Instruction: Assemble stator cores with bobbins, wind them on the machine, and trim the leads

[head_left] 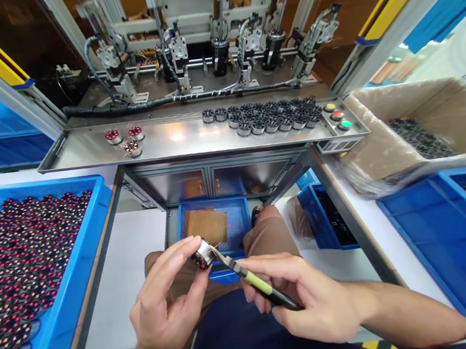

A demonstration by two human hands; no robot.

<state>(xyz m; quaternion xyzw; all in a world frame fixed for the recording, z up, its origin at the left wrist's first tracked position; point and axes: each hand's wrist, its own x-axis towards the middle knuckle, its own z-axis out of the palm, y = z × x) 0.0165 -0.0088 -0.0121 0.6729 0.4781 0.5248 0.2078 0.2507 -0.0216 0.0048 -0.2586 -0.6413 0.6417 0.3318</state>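
Note:
My left hand [166, 306] pinches a small wound motor stator [202, 254] between thumb and fingertips, held over my lap. In my right hand [308, 296] is a pair of green-handled cutters [251, 278], gripped with the fingers closed round the handles. Their metal tip touches the stator's right side. Both hands sit low in the middle of the view, above my knees and a small blue bin [217, 225] on the floor.
A blue tray [70, 251] full of copper-wound stators is at my left. The steel shelf [190, 137] ahead carries three wound stators [125, 139], several black cores [268, 115] and coloured buttons [337, 116]. A cardboard box [428, 104] and blue crates [448, 245] stand at my right.

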